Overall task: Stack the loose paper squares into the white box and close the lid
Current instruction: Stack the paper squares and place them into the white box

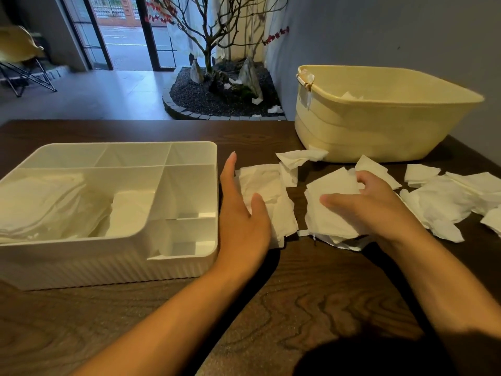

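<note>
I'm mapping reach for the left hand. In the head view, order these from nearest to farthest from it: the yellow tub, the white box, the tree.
From the left hand:
1. White box, right beside it on its left.
2. Yellow tub, back right on the table.
3. Tree, off the table, far behind.

Dark wood-grain bench (311, 294). Cream tub (379, 123) on bench at 2 o'clock. Bare tree (208, 47) in gravel bed (195, 99) at 12 o'clock. Folding chair (21, 58) at 10 o'clock.

Bare surface (311, 289) lies open near the person; the white box (108, 267) blocks left, the yellow tub (379, 126) far right.
</note>
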{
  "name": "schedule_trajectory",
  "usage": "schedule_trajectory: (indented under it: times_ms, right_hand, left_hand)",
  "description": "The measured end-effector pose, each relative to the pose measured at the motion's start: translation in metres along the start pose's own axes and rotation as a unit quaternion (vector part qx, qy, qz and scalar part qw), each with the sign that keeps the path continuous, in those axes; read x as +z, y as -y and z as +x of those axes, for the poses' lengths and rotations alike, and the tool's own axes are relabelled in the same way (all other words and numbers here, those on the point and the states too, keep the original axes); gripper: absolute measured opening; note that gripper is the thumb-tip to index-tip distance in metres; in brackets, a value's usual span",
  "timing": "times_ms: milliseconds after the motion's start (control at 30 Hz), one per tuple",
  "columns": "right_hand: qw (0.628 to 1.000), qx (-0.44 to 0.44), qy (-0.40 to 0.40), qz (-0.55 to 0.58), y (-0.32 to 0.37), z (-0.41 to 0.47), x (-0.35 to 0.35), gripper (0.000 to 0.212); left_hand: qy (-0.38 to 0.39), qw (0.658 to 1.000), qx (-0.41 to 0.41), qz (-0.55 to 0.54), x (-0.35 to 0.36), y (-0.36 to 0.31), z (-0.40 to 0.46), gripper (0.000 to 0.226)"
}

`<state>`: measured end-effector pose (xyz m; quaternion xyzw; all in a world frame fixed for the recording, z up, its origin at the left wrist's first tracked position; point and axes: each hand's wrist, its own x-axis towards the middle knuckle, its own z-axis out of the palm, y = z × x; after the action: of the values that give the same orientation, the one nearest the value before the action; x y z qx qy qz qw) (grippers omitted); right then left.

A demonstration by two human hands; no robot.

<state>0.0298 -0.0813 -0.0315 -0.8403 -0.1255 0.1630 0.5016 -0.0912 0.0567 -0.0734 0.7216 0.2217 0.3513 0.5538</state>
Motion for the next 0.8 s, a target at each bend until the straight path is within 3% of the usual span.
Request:
schedule_trajectory:
  times_ms: [100,267,400,600,700,800]
  right_hand:
    - [0.999,-0.033,0.015,-0.01,0.003,-0.006,0.003,0.057]
    - [0.954,-0.091,0.155,0.239,0.005,-0.016,0.019,0.08]
    - [0.926,-0.155,0.147,0.313,0.008,-0.019,0.02,0.085]
    - [0.954,-0.2,0.128,0.186,0.004,-0.02,0.024,0.086]
    - [0.959,-0.189,0.117,0.175,0.003,-0.02,0.027,0.08]
    - [0.961,-0.173,0.118,0.179,0.001,-0.018,0.029,0.078]
  left_hand:
    - [0.011,1.0,-0.002,0.001,-0.001,0.001,0.0,0.071]
    - [0.013,1.0,0.016,0.011,-0.001,0.006,0.001,0.067]
    - [0.016,1.0,0.003,0.023,0.001,0.013,0.005,0.047]
    - [0.03,0.997,-0.065,-0.023,0.002,0.0,0.003,0.027]
    - [0.05,0.994,-0.069,-0.066,0.001,-0.006,0.0,0.028]
    - [0.077,0.995,-0.058,-0.039,0.002,-0.007,-0.001,0.023]
